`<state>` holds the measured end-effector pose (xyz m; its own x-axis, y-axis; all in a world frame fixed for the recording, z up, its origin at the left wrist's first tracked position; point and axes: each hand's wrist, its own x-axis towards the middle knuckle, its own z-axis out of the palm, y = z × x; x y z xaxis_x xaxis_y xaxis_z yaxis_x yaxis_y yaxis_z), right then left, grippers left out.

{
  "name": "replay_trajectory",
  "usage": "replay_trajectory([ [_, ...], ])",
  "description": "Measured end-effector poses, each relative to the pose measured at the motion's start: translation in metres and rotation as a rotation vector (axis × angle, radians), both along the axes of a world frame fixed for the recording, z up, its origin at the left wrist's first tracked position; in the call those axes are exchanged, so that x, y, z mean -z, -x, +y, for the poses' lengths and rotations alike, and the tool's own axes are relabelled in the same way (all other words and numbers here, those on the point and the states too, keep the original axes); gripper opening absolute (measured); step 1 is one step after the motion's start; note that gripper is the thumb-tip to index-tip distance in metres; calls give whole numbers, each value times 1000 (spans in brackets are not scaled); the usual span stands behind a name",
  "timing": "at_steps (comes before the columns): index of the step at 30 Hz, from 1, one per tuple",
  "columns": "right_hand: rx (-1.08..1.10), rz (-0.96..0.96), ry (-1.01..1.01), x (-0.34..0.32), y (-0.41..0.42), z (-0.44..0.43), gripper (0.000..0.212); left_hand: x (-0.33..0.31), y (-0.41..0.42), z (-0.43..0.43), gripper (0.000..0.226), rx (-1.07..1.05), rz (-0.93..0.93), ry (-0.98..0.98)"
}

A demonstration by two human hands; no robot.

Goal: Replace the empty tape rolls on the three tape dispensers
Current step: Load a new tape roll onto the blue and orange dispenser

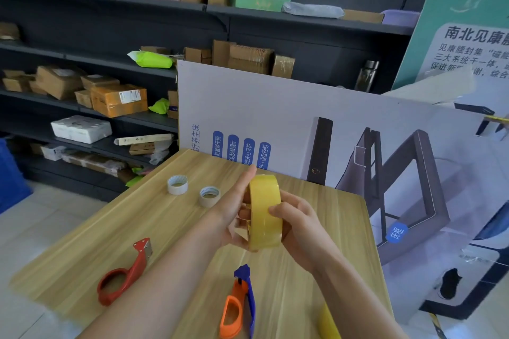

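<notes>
Both hands hold a full yellow tape roll (265, 209) on edge above the wooden table (143, 223). My left hand (235, 212) grips its left side with fingers reaching up behind it. My right hand (298, 221) holds the right side, thumb on the outer band. Two empty white cores (177, 184) (210, 196) stand at the table's far side. A red tape dispenser (124, 274) lies at the front left with nothing in its ring. An orange and blue dispenser (239, 305) lies near the front edge. Another yellow roll (329, 323) shows partly at the bottom, behind my right forearm.
Large printed boards (316, 132) lean against the table's far and right sides. Dark shelves (110, 36) loaded with cardboard boxes line the wall behind. A blue object (11, 176) stands on the tiled floor at the left.
</notes>
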<state>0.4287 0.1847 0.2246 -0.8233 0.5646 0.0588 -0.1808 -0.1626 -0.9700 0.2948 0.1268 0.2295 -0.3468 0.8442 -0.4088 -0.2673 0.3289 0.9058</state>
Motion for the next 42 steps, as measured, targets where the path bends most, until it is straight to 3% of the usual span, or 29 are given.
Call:
replay_trajectory([
  [5, 133, -23, -4, -8, 22, 0, 22, 3, 25, 7, 77, 66, 101, -65],
  [9, 224, -35, 71, -12, 49, -1, 17, 10, 45, 6, 74, 116, 179, -328],
  [14, 221, -34, 169, -14, 78, -1, 15, -3, 74, 11, 34, 111, 218, -267],
  [20, 166, 7, 111, -7, 110, -1, 32, -9, 115, 19, 60, 145, 18, -42],
  [24, 146, 35, 80, -4, 122, -1, 36, -4, 132, 23, 87, 182, -5, 13],
  [26, 183, 35, 74, -4, 126, -2, 33, -2, 137, 25, 90, 209, 14, -2],
  [31, 349, -23, 110, -12, 134, -3, 35, -5, 131, 20, 61, 244, 150, -223],
  [36, 430, -40, 133, -23, 127, -2, 20, 1, 130, 25, 53, 218, 220, -459],
  [39, 408, -30, 83, -24, 122, -3, 25, -6, 126, 29, 37, 192, 163, -412],
  [42, 392, -64, 13, -22, 117, -4, 33, -8, 119, 36, 34, 149, 74, -247],
])
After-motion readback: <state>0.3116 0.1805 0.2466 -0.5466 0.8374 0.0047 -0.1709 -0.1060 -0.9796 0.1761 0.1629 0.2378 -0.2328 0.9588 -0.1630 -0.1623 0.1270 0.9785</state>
